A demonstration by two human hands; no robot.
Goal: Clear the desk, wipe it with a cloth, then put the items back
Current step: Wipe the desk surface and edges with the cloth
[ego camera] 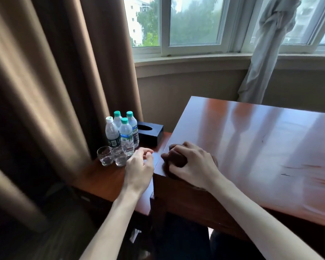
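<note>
My right hand (pixel 190 163) lay at the near left corner of the glossy reddish-brown wooden desk (pixel 261 147), fingers curled and clamped round a dark brown cloth (pixel 174 160) bunched beneath the palm, the cloth pressed on the desk top right at its edge. My left hand (pixel 139 166) hung at about nine o'clock from the right one, just beside it and over the lower wooden side table (pixel 101 180), its fingers loosely curled and a little apart, holding nothing. The things belonging to the desk stood on that side table, at about ten o'clock from my left hand: four clear plastic water bottles (pixel 127 136) in a tight cluster, three with green caps and one with a white cap, and in front of them two short clear drinking glasses (pixel 113 158) standing upright side by side, the nearer glass close to my left fingertips. At about one o'clock from the bottles sat a black rectangular tissue box (pixel 151 135) with an oval opening on top, close against the desk's left side. Heavy brown curtains (pixel 54 81) hung behind the side table, and a pale knotted sheer curtain (pixel 266 49) dangled at the window (pixel 193 23) beyond the desk.
</note>
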